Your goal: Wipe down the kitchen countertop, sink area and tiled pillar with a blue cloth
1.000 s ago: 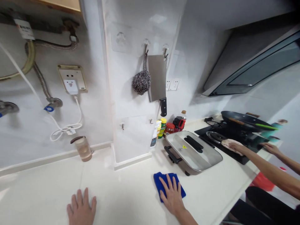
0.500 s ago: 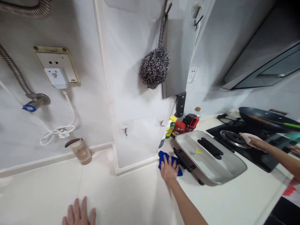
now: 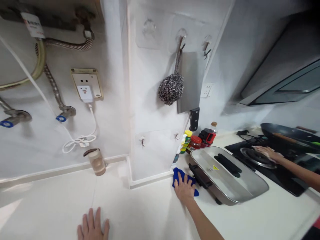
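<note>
My right hand (image 3: pixel 185 190) presses a blue cloth (image 3: pixel 177 174) onto the white countertop (image 3: pixel 140 213), its fingers spread over the fabric. The cloth lies at the foot of the wall corner, beside the black side handle of a lidded electric pan (image 3: pixel 230 176). At the bottom of the view my left hand (image 3: pixel 92 226) rests on the counter, open, with fingers apart and nothing in it. Beyond it, against the wall, stands a clear cup with a brown rim (image 3: pixel 97 162).
Another person's hand (image 3: pixel 268 154) holds a pale cloth at the stove (image 3: pixel 282 176), near a wok (image 3: pixel 282 130). Several bottles and jars (image 3: pixel 195 143) stand behind the pan. A steel scourer (image 3: pixel 172 89) and a cleaver (image 3: pixel 191 83) hang on the wall. A plugged-in charger (image 3: pixel 85 93) trails a white cable.
My view has shifted up and left, so more pipes show. My right hand stays on the blue cloth by the corner. The other person's hand has moved over the burner.
</note>
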The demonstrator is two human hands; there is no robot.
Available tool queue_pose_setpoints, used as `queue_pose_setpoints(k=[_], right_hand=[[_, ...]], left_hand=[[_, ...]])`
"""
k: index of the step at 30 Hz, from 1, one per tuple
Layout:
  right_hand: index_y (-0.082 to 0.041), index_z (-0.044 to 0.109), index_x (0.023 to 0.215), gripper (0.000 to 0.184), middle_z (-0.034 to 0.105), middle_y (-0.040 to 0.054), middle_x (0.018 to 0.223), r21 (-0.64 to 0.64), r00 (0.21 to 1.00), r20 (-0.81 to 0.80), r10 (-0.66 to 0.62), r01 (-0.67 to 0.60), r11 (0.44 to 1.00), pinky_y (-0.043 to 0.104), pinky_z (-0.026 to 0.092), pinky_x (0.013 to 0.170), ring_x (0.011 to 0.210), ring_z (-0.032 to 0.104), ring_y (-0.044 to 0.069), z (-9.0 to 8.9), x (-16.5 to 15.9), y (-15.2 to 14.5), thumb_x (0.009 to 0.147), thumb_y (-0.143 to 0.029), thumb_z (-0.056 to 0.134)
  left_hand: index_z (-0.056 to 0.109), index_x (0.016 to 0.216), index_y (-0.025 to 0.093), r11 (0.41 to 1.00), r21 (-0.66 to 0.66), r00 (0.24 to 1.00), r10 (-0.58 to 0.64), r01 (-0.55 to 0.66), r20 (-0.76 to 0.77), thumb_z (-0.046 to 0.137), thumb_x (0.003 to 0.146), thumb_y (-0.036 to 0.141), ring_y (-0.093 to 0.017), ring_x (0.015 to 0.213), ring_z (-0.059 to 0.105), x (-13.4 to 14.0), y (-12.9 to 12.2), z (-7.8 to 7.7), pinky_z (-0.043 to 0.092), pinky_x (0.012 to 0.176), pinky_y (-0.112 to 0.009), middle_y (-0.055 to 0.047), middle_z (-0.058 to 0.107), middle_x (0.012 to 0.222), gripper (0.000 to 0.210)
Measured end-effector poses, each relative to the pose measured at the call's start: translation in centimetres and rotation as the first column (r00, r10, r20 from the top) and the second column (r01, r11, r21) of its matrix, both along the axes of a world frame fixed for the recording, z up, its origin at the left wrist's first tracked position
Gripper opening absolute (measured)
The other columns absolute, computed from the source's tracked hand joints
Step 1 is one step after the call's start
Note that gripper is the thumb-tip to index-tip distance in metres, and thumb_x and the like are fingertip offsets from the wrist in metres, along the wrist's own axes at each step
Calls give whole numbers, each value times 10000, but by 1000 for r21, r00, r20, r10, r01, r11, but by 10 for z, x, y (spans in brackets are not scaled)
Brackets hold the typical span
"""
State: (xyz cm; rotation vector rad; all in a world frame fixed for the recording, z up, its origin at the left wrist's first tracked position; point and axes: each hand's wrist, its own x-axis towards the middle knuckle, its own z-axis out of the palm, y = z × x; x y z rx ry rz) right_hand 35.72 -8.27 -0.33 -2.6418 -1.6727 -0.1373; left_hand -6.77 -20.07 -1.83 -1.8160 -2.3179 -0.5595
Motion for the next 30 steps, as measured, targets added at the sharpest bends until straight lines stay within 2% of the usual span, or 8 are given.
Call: queue_pose_setpoints(k=[3,6,10,12,17,21,25,30], right_hand=[[-297,272,1547,586,326,130,1592,14,997,-3,71,-71,997,576,338,1060,1386,372,407,0,-8,-40,973,-409,312],[-350,292,1533,579,267,63,1627,43,949,-89,304,-301,953,588,274,1138,1476,241,371,1,0,-89,958,-393,338],[-393,321,1516,592,220,12,1638,67,685,-268,678,-688,722,627,179,1192,1510,154,339,5,36,-155,931,-451,399],[-391,346,1507,610,212,12,1638,80,636,-310,707,-724,686,659,163,1188,1512,133,348,1,53,-180,914,-509,427],[-160,442,1475,659,314,165,1590,174,908,-297,296,-253,952,549,356,1143,1459,310,342,-27,41,-188,956,-513,240],[-56,478,1431,755,429,271,1488,142,980,-196,-26,54,988,712,322,1064,1351,416,488,-44,-17,-159,924,-551,218],[11,416,1452,755,355,338,1502,156,999,-27,-39,42,987,800,112,1067,1377,312,563,-40,-47,-140,891,-487,333],[-74,367,1503,700,313,231,1571,99,996,-25,91,-88,991,679,84,1163,1461,225,458,-29,-18,-115,892,-416,384]], left_hand=[[449,1455,103,999,-42,1000,7,-7,2,235,903,481,-385,1503,153,-2,0,-1,166,1196,-597,-193,320,1582,703],[450,1457,110,998,-54,1000,11,-11,0,266,904,472,-395,1494,179,-3,1,-3,173,1195,-598,-194,325,1581,686],[451,1456,107,999,-41,1000,14,-15,-16,293,907,452,-403,1488,201,-1,1,-2,175,1195,-592,-204,343,1573,667],[457,1451,98,999,-35,999,26,-26,-25,293,913,441,-405,1485,209,2,0,1,173,1196,-587,-209,356,1567,658],[449,1454,88,998,-38,998,43,-45,-43,284,915,407,-401,1497,190,5,-2,7,158,1199,-582,-215,354,1572,647],[422,1474,115,996,-80,998,47,-50,-45,300,906,451,-390,1497,211,3,-2,6,186,1197,-579,-189,345,1589,671],[423,1475,122,994,-99,998,35,-40,-46,269,913,459,-405,1489,224,0,-1,3,209,1190,-585,-191,340,1590,673],[430,1468,99,998,-56,999,18,-21,-43,279,904,450,-396,1498,191,-3,0,-1,198,1189,-592,-202,335,1585,681]])
